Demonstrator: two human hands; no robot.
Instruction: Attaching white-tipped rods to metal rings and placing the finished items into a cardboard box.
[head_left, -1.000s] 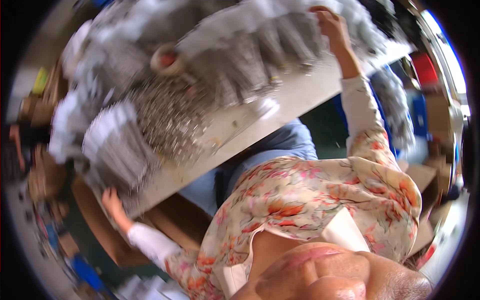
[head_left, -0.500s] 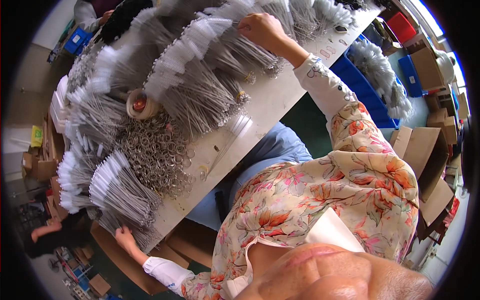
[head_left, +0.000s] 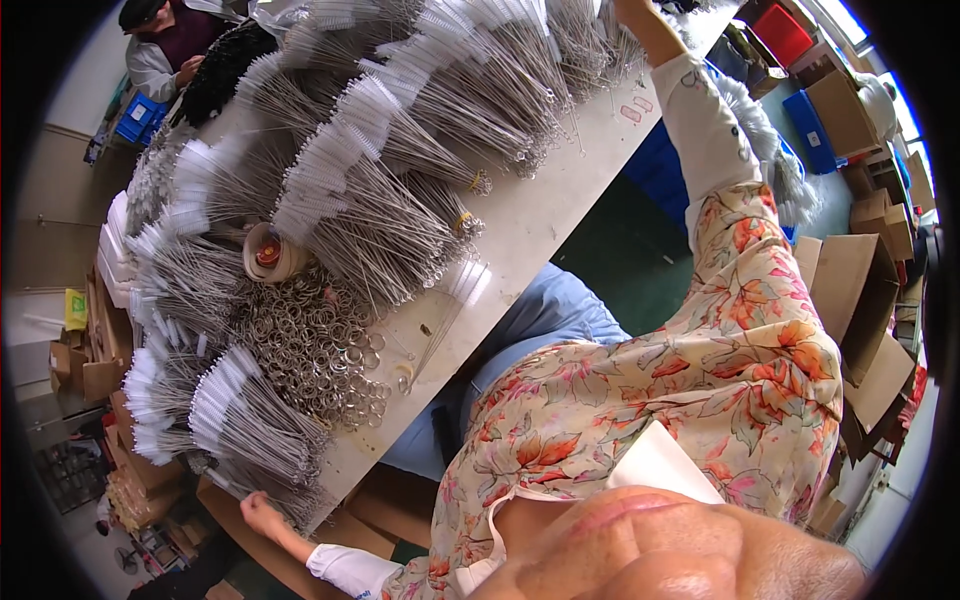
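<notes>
Rows of thin wire-handled brushes point(head_left: 375, 215) with white bristle ends cover the table point(head_left: 520, 215). My left hand point(head_left: 262, 514) is at the table's near left corner, fingers closed beside the lower edge of a fanned bunch of brushes point(head_left: 250, 415). What those fingers hold, if anything, is too small to make out. My right arm reaches to the far right end of the table. There my right hand point(head_left: 640, 14) is beside more brushes, cut off by the top edge, its fingers hidden. A heap of metal rings point(head_left: 315, 335) lies between the brush bunches.
A whitish roll point(head_left: 272, 255) with something red inside stands by the rings. A few loose brushes point(head_left: 455, 300) lie near the front edge. Blue bins point(head_left: 655, 160) and cardboard boxes point(head_left: 855, 290) stand at right. Across the table, another person point(head_left: 175, 50) sits by black bristly material point(head_left: 225, 70).
My right hand has moved farther right and away, to the picture's top edge. My left hand has shifted slightly nearer and to the right. The whole view has tilted a little.
</notes>
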